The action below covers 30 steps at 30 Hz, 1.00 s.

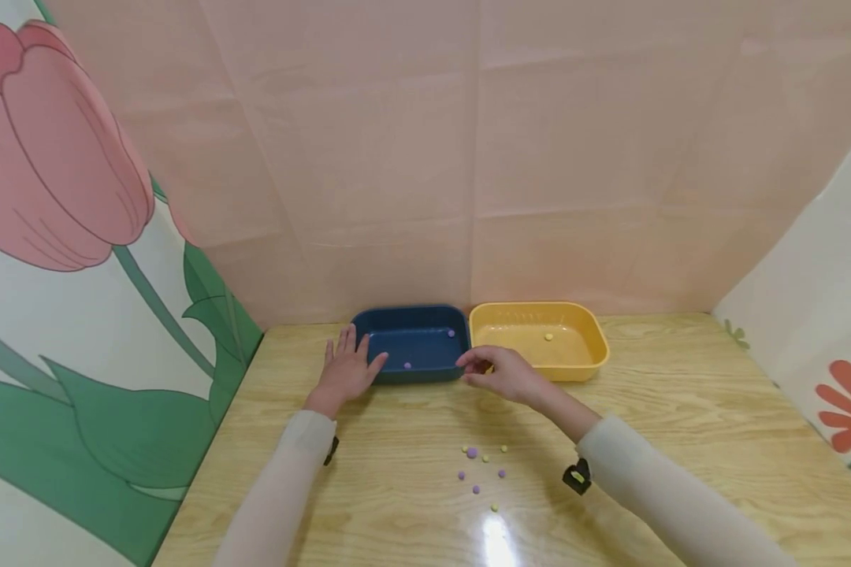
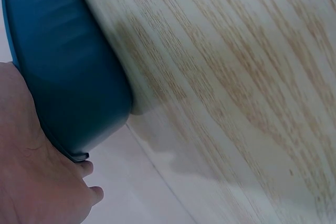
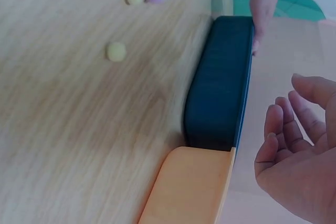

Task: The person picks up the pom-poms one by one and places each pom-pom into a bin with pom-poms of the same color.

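My left hand (image 1: 346, 370) rests on the left end of the blue tray (image 1: 414, 377), fingers straight and spread over its rim. Inside that tray lie two small purple balls, one purple ball (image 1: 451, 334) at the back right and another purple ball (image 1: 407, 365) near the front. Where the blue tray meets the yellow tray (image 1: 596, 364), my right hand (image 1: 499, 373) hovers above the rims. Its fingers are loosely bent, and the right wrist view shows nothing between thumb and fingers. A single yellow ball (image 1: 548, 337) sits in the yellow tray.
On the wooden table (image 1: 397, 504), several small balls lie scattered in front of the trays, among them a larger purple ball (image 1: 472, 453) and a yellow ball (image 1: 495, 508). A pink backdrop (image 1: 369, 181) stands right behind the trays.
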Tool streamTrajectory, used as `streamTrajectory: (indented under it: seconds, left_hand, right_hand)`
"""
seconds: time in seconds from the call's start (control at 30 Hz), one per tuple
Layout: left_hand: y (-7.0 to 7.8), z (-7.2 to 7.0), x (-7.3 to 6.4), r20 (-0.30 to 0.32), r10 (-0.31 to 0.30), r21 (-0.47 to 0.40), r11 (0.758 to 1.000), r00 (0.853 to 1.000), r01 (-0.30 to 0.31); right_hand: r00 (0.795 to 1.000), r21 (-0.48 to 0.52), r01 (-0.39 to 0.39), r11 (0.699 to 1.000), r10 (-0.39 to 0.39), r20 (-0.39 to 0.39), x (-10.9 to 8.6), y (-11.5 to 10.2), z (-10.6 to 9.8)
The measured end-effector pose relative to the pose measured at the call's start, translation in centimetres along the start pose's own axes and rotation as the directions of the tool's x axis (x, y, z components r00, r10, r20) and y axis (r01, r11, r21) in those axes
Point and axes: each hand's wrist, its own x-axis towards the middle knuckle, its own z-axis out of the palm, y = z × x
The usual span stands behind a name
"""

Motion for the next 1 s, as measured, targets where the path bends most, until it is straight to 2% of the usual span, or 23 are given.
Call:
streamTrajectory:
  seconds: [0.57, 0.77, 1.0]
  left_hand:
    - [-0.1, 0.2, 0.2, 0.002, -0.002, 0.019, 1.0, 1.0, 0.002]
    - [-0.2, 0.2, 0.2, -0.001, -0.008, 0.015, 1.0, 1.0, 0.008]
    - [-0.1, 0.3, 0.2, -0.002, -0.013, 0.014, 1.0, 1.0, 0.013]
  right_hand:
    - [0.994, -0.009, 0.103, 0.995, -0.103, 0.041, -5.1, 1.4, -0.1]
    - [0.994, -0.016, 0.098, 0.995, -0.097, 0.05, -6.8, 1.5, 0.1]
    - [0.993, 0.021, 0.086, 0.996, -0.087, 0.079, -8.5, 1.9, 0.5]
